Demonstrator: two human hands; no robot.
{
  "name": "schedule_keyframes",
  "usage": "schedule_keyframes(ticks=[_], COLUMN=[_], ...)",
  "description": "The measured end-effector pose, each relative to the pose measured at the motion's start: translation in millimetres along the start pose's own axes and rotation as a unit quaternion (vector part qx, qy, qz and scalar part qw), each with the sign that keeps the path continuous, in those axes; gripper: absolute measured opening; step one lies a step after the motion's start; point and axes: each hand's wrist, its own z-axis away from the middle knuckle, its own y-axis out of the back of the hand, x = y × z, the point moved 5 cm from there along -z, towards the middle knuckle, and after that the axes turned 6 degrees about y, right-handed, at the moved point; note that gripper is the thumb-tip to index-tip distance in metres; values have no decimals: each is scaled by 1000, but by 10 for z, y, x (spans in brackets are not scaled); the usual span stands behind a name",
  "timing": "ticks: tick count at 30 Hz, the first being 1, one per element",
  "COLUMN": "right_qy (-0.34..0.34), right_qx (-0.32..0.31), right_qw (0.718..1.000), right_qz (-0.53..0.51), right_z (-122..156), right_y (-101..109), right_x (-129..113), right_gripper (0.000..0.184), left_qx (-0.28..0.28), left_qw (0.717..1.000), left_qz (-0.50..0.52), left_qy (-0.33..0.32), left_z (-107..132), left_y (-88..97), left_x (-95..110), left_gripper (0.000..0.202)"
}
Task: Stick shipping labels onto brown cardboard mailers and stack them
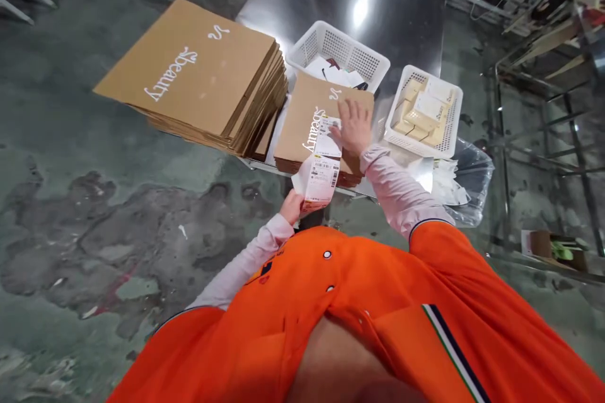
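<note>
Stained green concrete floor (94, 233) surrounded a steel bench (401, 19) that shone under overhead light. Biggest item on the bench was a tall stack of flat brown cartons (198, 75) printed "beauty" in white, at its left end. Just right of that lay a smaller pile of brown cartons (302, 119), same print, near the front edge. Behind it stood a white mesh basket (338, 44) with papers inside; to the right a second white basket (442, 132) held small cream boxes (423, 110). Crumpled clear plastic bags (466, 182) hung off the bench's right front corner.

Person wore an orange vest over pale pink sleeves. Right hand (353, 126) lay flat, fingers spread, pressing the upper end of a strip of shipping labels (324, 164) onto the top carton of the smaller pile. Left hand (290, 206), below the bench edge, pinched the strip's lower end; fingers mostly hidden behind the paper.

Label strip judged very light, thin, floppy, likely adhesive-backed, so it would curl, crease or tear easily; best held by its edges or corner, kept taut between both hands. Cartons below looked stiff and flat, a firm surface for pressing.
</note>
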Motion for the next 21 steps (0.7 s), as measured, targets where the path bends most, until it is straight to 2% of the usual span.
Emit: schedule_keyframes(ticks=[2,3,4,5,7,8,9,10,11,12,13,14,15,16,17,18,19,20,21], right_qy=[137,151,123,67,-31,-34,-1,62,138,213,265,276,236,150,31,-93,-193,-258,-289], right_qx=[-98,-135,-152,-146,-111,-105,-110,-126,-146,-165,-173,-161,-124,-72,-19,21,40,32,9], right_qw=[986,979,981,987,993,994,994,990,979,961,944,940,952,971,983,977,960,941,925], right_qz=[-3,-12,-16,-15,-3,0,-4,-14,-33,-59,-90,-123,-151,-171,-182,-189,-198,-217,-246], right_z=[-9,-35,-78,-121,-133,-93,-22,82,218,375,529,650,725,771,814,871,930,972,991], right_y=[-120,-179,-224,-249,-263,-269,-277,-286,-290,-285,-266,-234,-196,-163,-145,-151,-182,-237,-302], right_x=[-174,-208,-208,-190,-205,-272,-374,-496,-615,-707,-752,-732,-645,-498,-311,-127,15,103,148], right_gripper=[64,65,66,68,75,77,77,74,70,64,58,53,50,51,55,60,68,76,85], left_qx=[26,35,37,38,59,75,93,112,132,148,164,181,196,208,214,219,221,225,230], left_qw=[988,965,928,881,788,749,722,712,719,737,763,788,809,822,829,830,829,828,826], left_qz=[-135,-218,-296,-352,-371,-358,-342,-330,-324,-328,-340,-355,-375,-399,-424,-444,-458,-464,-462], left_qy=[-74,-140,-223,-314,-488,-553,-594,-609,-601,-571,-526,-469,-409,-349,-296,-256,-231,-221,-228], left_z=[110,167,230,301,448,496,506,468,377,239,66,-126,-317,-494,-644,-757,-830,-862,-855], left_y=[223,311,363,389,400,385,354,310,254,185,114,48,-14,-70,-118,-155,-183,-201,-214], left_x=[-14,42,135,255,545,696,845,994,1140,1279,1407,1520,1613,1687,1741,1779,1804,1818,1823], left_gripper=[6,8,11,14,15,15,16,17,18,18,18,18,19,21,23,25,26,28,28])
